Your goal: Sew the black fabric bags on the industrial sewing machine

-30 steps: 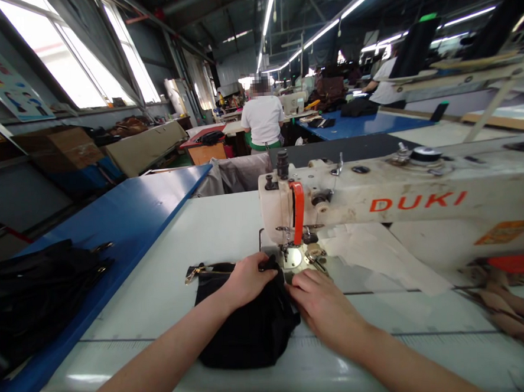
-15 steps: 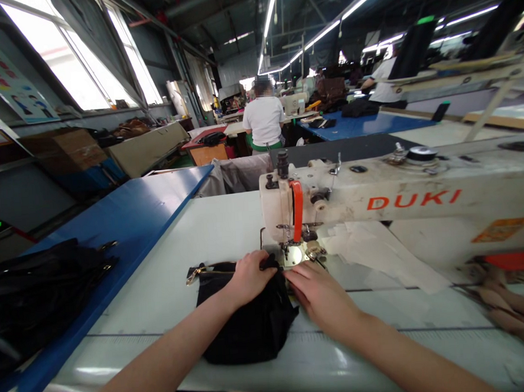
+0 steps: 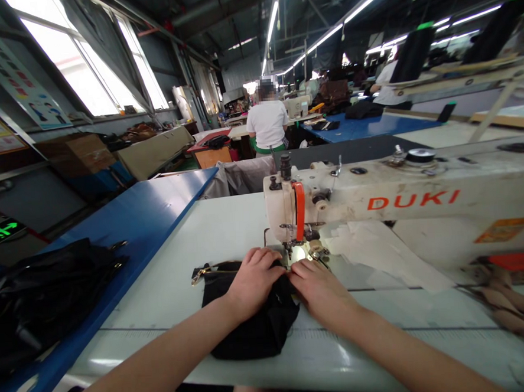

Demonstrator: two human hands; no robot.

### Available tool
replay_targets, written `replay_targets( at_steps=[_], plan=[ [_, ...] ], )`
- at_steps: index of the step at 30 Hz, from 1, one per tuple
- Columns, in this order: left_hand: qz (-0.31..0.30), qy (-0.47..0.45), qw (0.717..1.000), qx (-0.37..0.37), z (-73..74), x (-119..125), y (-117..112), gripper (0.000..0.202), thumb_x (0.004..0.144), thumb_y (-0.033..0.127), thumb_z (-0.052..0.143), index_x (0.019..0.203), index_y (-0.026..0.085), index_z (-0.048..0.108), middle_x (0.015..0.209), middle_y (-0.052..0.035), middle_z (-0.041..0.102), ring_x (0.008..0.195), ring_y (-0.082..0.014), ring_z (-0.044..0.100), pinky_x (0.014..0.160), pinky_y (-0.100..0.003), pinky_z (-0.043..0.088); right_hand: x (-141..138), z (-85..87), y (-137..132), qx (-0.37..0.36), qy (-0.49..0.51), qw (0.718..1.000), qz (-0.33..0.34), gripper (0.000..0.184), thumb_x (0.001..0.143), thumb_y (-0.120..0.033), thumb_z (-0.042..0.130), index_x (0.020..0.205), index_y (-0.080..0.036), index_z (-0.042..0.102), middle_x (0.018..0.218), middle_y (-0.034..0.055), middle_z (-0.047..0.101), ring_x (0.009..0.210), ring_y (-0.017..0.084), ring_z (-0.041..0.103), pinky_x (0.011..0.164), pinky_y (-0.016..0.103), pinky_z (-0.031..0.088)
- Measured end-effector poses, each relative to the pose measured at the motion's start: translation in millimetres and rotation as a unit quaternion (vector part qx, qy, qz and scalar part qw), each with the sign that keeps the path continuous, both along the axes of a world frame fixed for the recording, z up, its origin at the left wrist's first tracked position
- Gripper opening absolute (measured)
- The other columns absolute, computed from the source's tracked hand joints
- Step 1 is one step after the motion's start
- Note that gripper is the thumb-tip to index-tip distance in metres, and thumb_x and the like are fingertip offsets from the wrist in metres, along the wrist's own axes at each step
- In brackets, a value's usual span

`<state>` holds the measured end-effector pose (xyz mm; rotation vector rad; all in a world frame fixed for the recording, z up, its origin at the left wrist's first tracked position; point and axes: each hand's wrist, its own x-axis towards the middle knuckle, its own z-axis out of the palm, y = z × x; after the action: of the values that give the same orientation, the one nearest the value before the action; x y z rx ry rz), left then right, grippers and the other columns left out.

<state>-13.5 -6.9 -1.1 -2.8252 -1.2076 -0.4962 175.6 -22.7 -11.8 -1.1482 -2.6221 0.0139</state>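
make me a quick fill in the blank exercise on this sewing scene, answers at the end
1. The left hand touches fabric coloured ____.
2. The sewing machine reads ____ in red letters.
3. In this view, the near blue table lies to the ____ of the sewing machine.

Missing words: black; DUKI; left

Compared with 1 second ago, your left hand (image 3: 255, 284) reaches farther over the black pouch (image 3: 257, 335), fingers covering more of its edge. Your right hand (image 3: 322, 294) has closed in on your left thumb. Your view has swung slightly left, showing more of the green exit sign (image 3: 0, 233).
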Motion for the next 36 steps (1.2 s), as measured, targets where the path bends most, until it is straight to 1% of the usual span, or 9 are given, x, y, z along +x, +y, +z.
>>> replay_targets(
  at_steps=[2,4,9,13,25,28,31,34,36],
  plan=[
    [-0.066,0.062,0.996,0.022,2.9,-3,-2,0.02,0.092,0.019,0.046,0.108,0.02,0.058,0.114,-0.0059,0.058,0.116,-0.0224,0.042,0.105,-0.041,0.029,0,-0.5,1,0.0,-0.004,1.0,-0.001,0.021,0.081,-0.003,0.048,0.093,-0.015,0.061,0.094,0.0069,0.056,0.092,0.022,0.047,0.085,0.036,0.04],
    [-0.09,0.081,0.992,0.018,4.8,-6,-3,0.023,0.094,0.02,0.041,0.112,0.017,0.056,0.111,-0.0068,0.059,0.114,-0.0214,0.045,0.105,-0.039,0.032,1,-0.6,2,-0.001,-0.007,1.0,-0.001,0.021,0.08,-0.003,0.049,0.093,-0.015,0.06,0.094,0.0066,0.056,0.092,0.022,0.047,0.085,0.036,0.04],
    [-0.088,-0.02,0.994,-0.064,4.6,-13,-6,0.032,0.093,0.015,0.036,0.12,0.017,0.054,0.115,-0.0084,0.058,0.111,-0.0195,0.049,0.1,-0.036,0.042,3,-0.9,4,0.0,-0.006,1.0,0.015,0.021,0.081,-0.005,0.052,0.096,-0.015,0.061,0.093,0.0062,0.056,0.092,0.022,0.047,0.086,0.036,0.039],
    [-0.09,-0.084,0.989,-0.077,1.0,-15,-6,0.032,0.093,0.016,0.037,0.117,0.018,0.058,0.114,-0.0095,0.06,0.111,-0.0198,0.05,0.098,-0.038,0.044,5,-1.0,6,-0.002,0.004,1.0,0.027,0.018,0.083,-0.007,0.051,0.095,-0.015,0.061,0.092,0.0062,0.057,0.09,0.021,0.047,0.085,0.035,0.039],
    [-0.076,-0.124,0.985,-0.095,-4.3,-16,-3,0.029,0.094,0.02,0.039,0.112,0.018,0.062,0.111,-0.0081,0.062,0.109,-0.0188,0.052,0.097,-0.036,0.045,4,0.7,11,-0.02,0.022,0.999,0.024,0.017,0.089,-0.013,0.047,0.089,-0.016,0.064,0.087,0.006,0.058,0.087,0.02,0.048,0.08,0.033,0.04],
    [-0.063,-0.154,0.979,-0.116,-5.5,-14,0,0.027,0.093,0.022,0.041,0.108,0.019,0.064,0.109,-0.0074,0.064,0.105,-0.0184,0.054,0.094,-0.035,0.045,5,-0.5,11,-0.021,0.027,0.999,0.024,0.018,0.089,-0.012,0.047,0.094,-0.016,0.064,0.089,0.0061,0.058,0.089,0.02,0.048,0.081,0.033,0.039],
    [-0.027,-0.207,0.967,-0.146,-8.5,-10,5,0.019,0.09,0.023,0.05,0.098,0.02,0.067,0.099,-0.0051,0.067,0.097,-0.0174,0.057,0.091,-0.033,0.046,5,-0.7,10,-0.024,0.025,0.999,0.024,0.017,0.088,-0.012,0.049,0.095,-0.017,0.063,0.09,0.0061,0.058,0.09,0.02,0.048,0.082,0.034,0.039],
    [0.046,-0.242,0.955,-0.168,-11.1,-3,10,0.007,0.083,0.021,0.061,0.081,0.02,0.067,0.085,-0.0016,0.068,0.087,-0.0165,0.059,0.086,-0.03,0.046,4,0.3,10,-0.021,0.014,0.999,0.023,0.015,0.087,-0.012,0.05,0.093,-0.017,0.063,0.09,0.0061,0.057,0.09,0.021,0.048,0.082,0.034,0.039],
    [0.11,-0.227,0.952,-0.172,-11.4,0,13,0.005,0.078,0.022,0.065,0.074,0.02,0.065,0.082,-0.0007,0.067,0.087,-0.0173,0.058,0.086,-0.03,0.045,4,1.3,9,-0.016,0.006,1.0,0.022,0.014,0.086,-0.012,0.051,0.092,-0.016,0.063,0.09,0.006,0.057,0.089,0.021,0.047,0.082,0.034,0.039]
  ],
)
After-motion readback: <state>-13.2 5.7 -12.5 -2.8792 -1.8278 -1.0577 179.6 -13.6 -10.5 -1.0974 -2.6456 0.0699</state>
